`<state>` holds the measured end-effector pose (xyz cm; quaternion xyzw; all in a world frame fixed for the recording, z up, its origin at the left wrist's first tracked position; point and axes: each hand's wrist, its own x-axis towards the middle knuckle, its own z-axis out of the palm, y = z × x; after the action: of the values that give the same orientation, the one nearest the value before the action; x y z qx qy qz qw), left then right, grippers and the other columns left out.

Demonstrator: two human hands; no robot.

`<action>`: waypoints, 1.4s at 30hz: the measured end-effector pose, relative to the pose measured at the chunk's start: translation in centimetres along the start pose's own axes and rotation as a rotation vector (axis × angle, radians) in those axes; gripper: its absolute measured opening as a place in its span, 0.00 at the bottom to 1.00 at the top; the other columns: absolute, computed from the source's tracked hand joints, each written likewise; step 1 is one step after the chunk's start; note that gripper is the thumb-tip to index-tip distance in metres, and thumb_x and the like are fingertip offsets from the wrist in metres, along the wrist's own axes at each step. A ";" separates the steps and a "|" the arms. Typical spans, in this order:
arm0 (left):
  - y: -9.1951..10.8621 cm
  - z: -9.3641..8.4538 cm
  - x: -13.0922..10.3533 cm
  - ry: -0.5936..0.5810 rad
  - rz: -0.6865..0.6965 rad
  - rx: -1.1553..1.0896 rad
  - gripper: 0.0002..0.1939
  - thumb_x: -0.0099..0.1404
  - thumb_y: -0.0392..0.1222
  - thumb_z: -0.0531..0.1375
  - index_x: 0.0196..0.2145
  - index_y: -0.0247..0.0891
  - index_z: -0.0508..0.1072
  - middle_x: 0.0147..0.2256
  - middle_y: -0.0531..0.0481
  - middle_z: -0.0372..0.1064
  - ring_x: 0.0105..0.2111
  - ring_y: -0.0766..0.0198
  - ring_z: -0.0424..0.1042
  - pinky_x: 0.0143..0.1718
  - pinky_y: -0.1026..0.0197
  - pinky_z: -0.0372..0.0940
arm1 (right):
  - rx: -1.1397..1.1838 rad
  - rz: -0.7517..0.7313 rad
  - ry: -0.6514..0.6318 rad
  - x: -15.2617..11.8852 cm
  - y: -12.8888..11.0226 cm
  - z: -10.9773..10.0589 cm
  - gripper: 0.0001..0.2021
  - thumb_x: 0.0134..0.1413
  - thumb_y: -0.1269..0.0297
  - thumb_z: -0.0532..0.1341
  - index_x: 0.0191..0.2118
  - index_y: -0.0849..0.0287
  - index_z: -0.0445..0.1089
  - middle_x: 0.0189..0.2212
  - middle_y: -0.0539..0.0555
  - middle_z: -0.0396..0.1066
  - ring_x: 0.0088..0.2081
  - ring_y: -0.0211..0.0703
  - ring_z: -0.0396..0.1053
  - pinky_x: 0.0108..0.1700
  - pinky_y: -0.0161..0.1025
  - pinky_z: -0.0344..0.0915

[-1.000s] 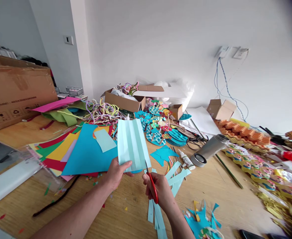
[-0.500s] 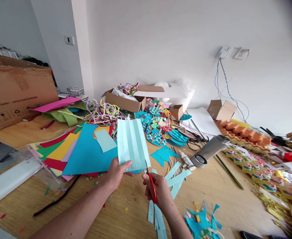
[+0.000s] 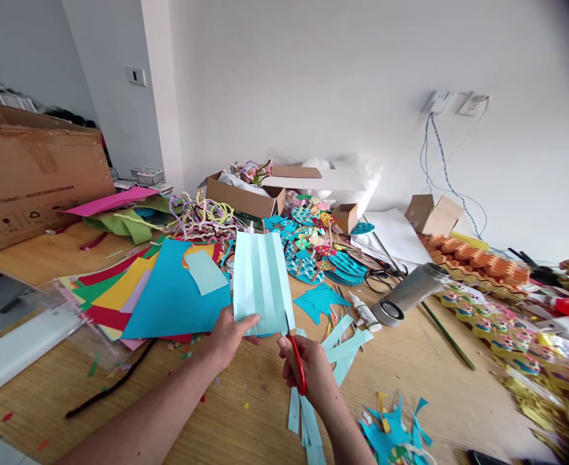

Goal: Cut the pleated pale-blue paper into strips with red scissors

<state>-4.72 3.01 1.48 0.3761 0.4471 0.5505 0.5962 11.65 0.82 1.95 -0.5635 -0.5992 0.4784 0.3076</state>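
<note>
Pinched at its lower left corner, a creased sheet of light blue paper (image 3: 261,278) stands upright in my left hand (image 3: 230,336), the thumb on its front face. My right hand (image 3: 308,368) is closed round the red handles of a pair of scissors (image 3: 297,365). The blades point up at the sheet's lower right edge, with part of them at the paper. Cut light blue paper strips (image 3: 342,355) lie on the table beside and under my right hand. Behind the sheet, a larger blue sheet (image 3: 175,303) rests on a fan of coloured paper, with a small pale blue piece (image 3: 206,272) on top.
A glue bottle (image 3: 364,312) and a grey metal flask (image 3: 417,287) lie right of the strips. Blue paper scraps (image 3: 391,433) sit at the front right. Egg trays (image 3: 478,261), a small cardboard box (image 3: 432,214) and a large carton (image 3: 37,181) stand farther out.
The light blue sheet has shifted slightly to the right, its top most of all. Both hands keep their hold, and the scissors stay at the lower right edge.
</note>
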 end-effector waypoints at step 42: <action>-0.2 0.0 0.1 0.033 -0.030 0.013 0.22 0.48 0.44 0.64 0.40 0.31 0.71 0.37 0.39 0.73 0.32 0.53 0.72 0.20 0.58 0.69 | 0.048 0.055 -0.061 -0.1 -0.2 -0.3 0.23 0.49 0.43 0.53 0.23 0.61 0.61 0.10 0.47 0.62 0.11 0.33 0.60 0.13 0.27 0.52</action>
<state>-4.66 3.08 1.23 0.3640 0.4663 0.5448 0.5944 11.89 0.79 2.29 -0.5574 -0.5809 0.5177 0.2896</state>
